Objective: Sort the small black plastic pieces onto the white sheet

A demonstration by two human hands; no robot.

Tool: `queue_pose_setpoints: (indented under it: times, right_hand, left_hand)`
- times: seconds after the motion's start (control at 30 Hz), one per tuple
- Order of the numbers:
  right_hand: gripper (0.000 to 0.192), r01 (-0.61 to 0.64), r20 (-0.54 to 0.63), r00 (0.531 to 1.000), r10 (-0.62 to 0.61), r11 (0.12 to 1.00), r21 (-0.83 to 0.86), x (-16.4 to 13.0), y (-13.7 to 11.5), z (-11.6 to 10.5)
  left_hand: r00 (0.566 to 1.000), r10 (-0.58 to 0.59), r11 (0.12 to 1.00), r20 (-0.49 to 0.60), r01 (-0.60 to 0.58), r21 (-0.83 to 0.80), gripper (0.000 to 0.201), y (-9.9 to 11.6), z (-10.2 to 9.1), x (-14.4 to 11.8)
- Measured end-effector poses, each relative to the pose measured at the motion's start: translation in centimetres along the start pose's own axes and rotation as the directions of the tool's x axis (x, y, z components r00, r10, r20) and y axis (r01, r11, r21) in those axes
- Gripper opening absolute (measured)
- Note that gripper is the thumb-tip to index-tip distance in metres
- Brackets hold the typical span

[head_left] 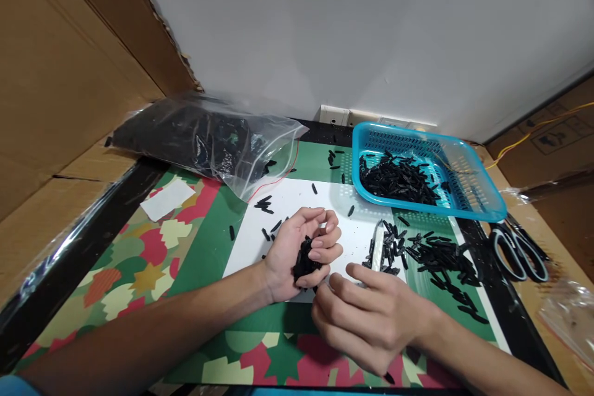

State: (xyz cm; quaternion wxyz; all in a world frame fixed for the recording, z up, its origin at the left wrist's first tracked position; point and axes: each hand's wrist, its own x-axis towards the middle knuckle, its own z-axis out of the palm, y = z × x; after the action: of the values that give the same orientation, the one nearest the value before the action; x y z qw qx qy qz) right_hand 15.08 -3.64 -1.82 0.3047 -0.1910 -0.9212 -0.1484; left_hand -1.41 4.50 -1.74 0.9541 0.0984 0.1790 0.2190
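My left hand lies palm up over a white sheet, cupped around a bunch of small black pieces. My right hand is just below and to the right of it, fingers curled, fingertips touching the bottom of that bunch. Whether it pinches a piece is hidden. A loose heap of the same black pieces lies on the sheet to the right. More fill the blue plastic basket at the back right.
A clear plastic bag of black parts lies at the back left. Scissors rest at the right edge. Stray black pieces dot the white sheet. Cardboard walls stand to the left and right; a patterned mat covers the table.
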Motion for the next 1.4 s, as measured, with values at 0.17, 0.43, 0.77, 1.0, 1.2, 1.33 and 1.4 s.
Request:
queue_pose_setpoints:
  times: [0.17, 0.43, 0.77, 1.0, 1.2, 1.33, 1.4]
  right_hand:
    - [0.020, -0.027, 0.023, 0.999, 0.026, 0.999, 0.028, 0.0, 0.1, 0.0]
    - [0.026, -0.222, -0.117, 0.959, 0.258, 0.941, 0.256, -0.8, 1.1, -1.9]
    - [0.028, -0.506, -0.197, 0.752, 0.629, 0.743, 0.438, -1.7, 2.1, -1.4]
    - [0.026, -0.552, -0.108, 0.736, 0.668, 0.685, 0.476, -1.6, 2.1, -1.0]
    - [0.024, -0.613, -0.020, 0.712, 0.702, 0.635, 0.469, -2.4, 2.2, -0.9]
    - [0.023, -0.612, -0.025, 0.726, 0.687, 0.662, 0.433, -2.5, 2.5, -0.9]
    - [0.021, -0.618, -0.021, 0.724, 0.689, 0.662, 0.424, -2.5, 2.6, -0.9]
  left_hand:
    - [1.000, 0.003, 1.000, -0.011, -0.003, 0.014, 0.031, 0.3, -0.1, 0.1]
    - [0.999, -0.008, 0.992, -0.034, 0.012, 0.123, 0.025, 0.5, 0.0, -0.1]
    - [0.991, -0.131, 0.896, -0.013, 0.123, 0.427, 0.026, -0.6, -0.3, -0.2]
    - [0.997, -0.083, 0.901, -0.003, 0.077, 0.426, 0.023, -0.6, -0.2, -0.2]
    - [0.999, -0.030, 0.901, -0.021, 0.037, 0.433, 0.022, -0.6, 0.0, -0.2]
    - [1.000, -0.022, 0.895, -0.022, 0.030, 0.446, 0.022, -0.6, 0.0, -0.2]
    - [0.999, -0.030, 0.892, -0.029, 0.040, 0.451, 0.023, -0.6, 0.0, -0.2]
